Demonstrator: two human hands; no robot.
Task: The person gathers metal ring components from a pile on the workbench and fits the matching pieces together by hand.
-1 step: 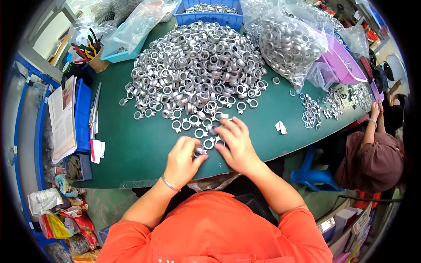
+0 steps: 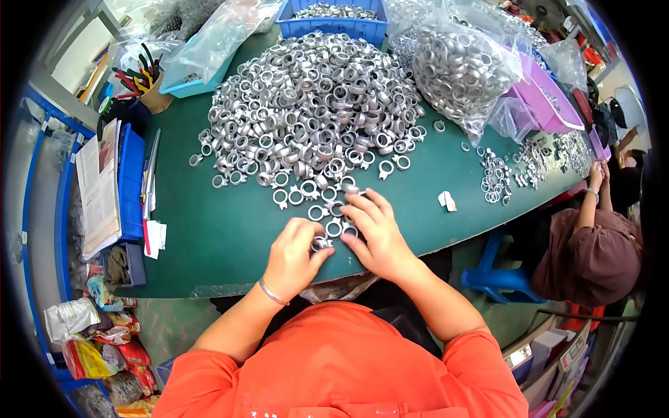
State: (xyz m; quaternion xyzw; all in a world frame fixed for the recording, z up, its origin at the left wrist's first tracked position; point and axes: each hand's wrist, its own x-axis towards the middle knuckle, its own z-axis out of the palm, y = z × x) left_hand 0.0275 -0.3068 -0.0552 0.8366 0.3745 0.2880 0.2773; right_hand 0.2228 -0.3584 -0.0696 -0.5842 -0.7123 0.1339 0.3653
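Silvery metal rings with small lugs form a large heap (image 2: 313, 104) on the green table, and several loose rings (image 2: 309, 188) trail from it toward me. My left hand (image 2: 293, 256) is closed, pinching a metal ring (image 2: 321, 242) between thumb and fingers near the front edge. Just to its right, my right hand (image 2: 377, 235) reaches over the loose rings with its fingers apart, touching some of them. One ring (image 2: 350, 229) lies between its thumb and forefinger, and another ring (image 2: 333, 228) rests between the two hands. The right fingertips partly hide the rings under them.
A blue bin (image 2: 331, 28) of parts stands behind the heap, beside a clear bag (image 2: 460, 70) of rings and a pink tray (image 2: 547, 97). Pliers in a holder (image 2: 157, 101) and a blue file box (image 2: 132, 184) are at left. A co-worker (image 2: 592, 244) sits at right.
Both hands have shifted only very slightly. The rings near my fingertips have moved a little with them; the heap looks the same.
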